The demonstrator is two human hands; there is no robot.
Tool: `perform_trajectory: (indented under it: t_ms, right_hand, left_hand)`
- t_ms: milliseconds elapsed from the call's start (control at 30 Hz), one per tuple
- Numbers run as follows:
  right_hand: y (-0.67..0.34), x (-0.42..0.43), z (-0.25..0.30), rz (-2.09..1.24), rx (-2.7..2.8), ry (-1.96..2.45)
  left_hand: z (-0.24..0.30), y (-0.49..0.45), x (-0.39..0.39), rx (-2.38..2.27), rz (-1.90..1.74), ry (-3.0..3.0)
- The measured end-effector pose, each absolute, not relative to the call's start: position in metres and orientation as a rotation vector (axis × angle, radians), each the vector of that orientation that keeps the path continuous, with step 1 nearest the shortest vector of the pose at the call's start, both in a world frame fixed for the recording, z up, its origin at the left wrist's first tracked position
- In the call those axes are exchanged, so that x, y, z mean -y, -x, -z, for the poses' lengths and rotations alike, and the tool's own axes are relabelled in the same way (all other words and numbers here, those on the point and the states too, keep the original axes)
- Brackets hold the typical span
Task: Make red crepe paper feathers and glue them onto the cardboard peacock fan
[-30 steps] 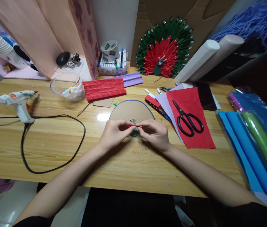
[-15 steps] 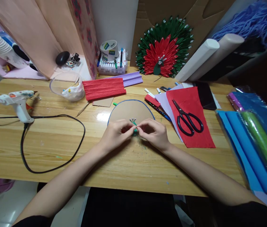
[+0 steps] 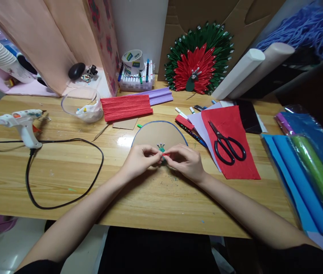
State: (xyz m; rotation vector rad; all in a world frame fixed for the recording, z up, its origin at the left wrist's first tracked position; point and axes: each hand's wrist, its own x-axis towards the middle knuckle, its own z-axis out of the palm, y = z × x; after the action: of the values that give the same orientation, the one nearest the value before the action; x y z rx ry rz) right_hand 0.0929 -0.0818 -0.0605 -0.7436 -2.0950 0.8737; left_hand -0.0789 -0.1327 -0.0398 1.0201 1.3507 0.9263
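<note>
Over the near part of a round-topped cardboard base (image 3: 160, 133), edged in blue, a small red scrap (image 3: 166, 154) is held between two pinches. One end is gripped by the left hand (image 3: 138, 160), thumb and forefinger pressed together; the other end is nipped in the same way by the right hand (image 3: 188, 161), the two sets of fingertips being almost met. Whether the scrap is folded or twisted cannot be told at this size. Close against the fingertips, a green piece (image 3: 162, 150) topped with pale-tipped prongs is partly covered, so the work is best done with the knuckles lifted, lest those prongs be bent. As the scrap looks thin and soft, light pressure is probably called for: one end should be anchored by one hand while any shaping is done by the other, in small turns, since a hard tug might tear it. The wrists could be steadied against the table (image 3: 150, 205), and the looped cable (image 3: 27, 179), lying near the left forearm, should not be snagged.
</note>
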Motion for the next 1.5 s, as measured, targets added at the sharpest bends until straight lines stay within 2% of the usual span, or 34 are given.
perform_trajectory:
  t_ms: [233,533,833,967,1100,1300,1500]
  right_hand:
    - [-0.0935,0.0823,0.0616,-0.893,2.066,0.733]
    - [-0.0911,0.0827,0.0617,-1.146,1.919,0.855]
    - [-0.0912,0.0830,0.0631,-1.231,1.884,0.847]
    - [-0.0914,0.0836,0.0630,-1.218,1.900,0.830]
    - [-0.0914,0.0829,0.0632,-1.219,1.843,0.832]
    - [-0.0911,0.0821,0.0636,-1.199,1.798,0.799]
    - [-0.0905,0.0830,0.0649,-1.185,1.830,0.770]
  left_hand:
    - [0.0399,0.0792,0.1329,-1.335,-0.939,-1.024]
    - [0.0383,0.0774,0.1340,-1.302,-0.969,-1.133]
    - [0.0376,0.0758,0.1388,-1.496,-1.021,-1.741]
    - [0.0375,0.0758,0.1402,-1.497,-1.017,-1.812]
    - [0.0365,0.0753,0.1383,-1.489,-1.057,-1.645]
    - [0.0338,0.0762,0.1334,-1.370,-1.072,-1.017]
    - [0.0331,0.0769,0.1326,-1.321,-1.057,-0.917]
